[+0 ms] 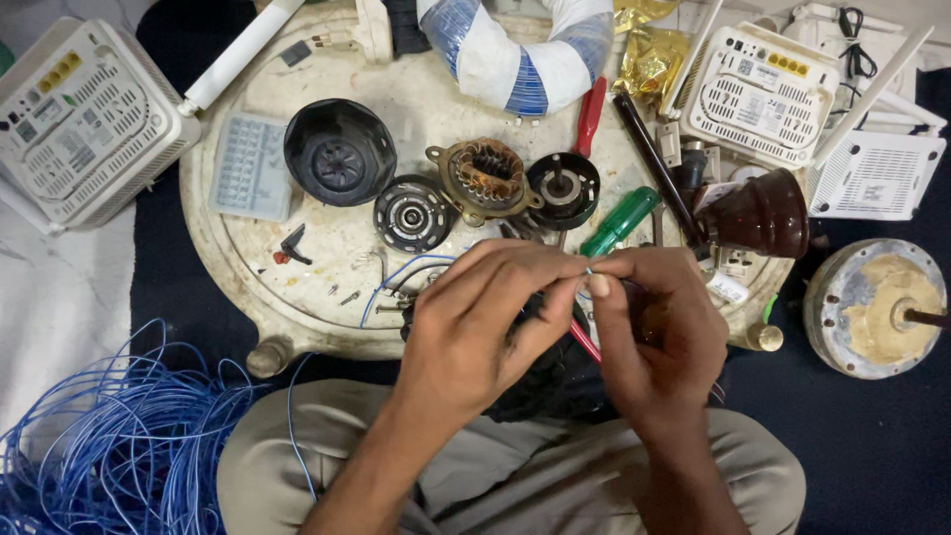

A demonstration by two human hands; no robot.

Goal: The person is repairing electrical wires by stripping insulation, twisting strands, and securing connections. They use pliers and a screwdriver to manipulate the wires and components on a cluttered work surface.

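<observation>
My left hand (475,327) and my right hand (659,332) meet over my lap, fingertips pinched together on a thin blue wire (587,269). That wire runs left in a loop (396,277) across the round work board (258,267). Under both hands sits a dark motor part (555,381), mostly hidden. A red-handled tool (584,342) pokes out between the hands. On the board just beyond lie a copper-wound stator (485,178), a black bearing plate (411,213) and a black rotor cap (563,190).
A black round housing (340,151), a green-handled screwdriver (620,222), a red-handled tool (590,116) and a brown cup-shaped part (763,216) lie on the board. White router boxes (84,119) (758,94) flank it. A blue wire tangle (109,446) lies left, a grey motor (877,307) right.
</observation>
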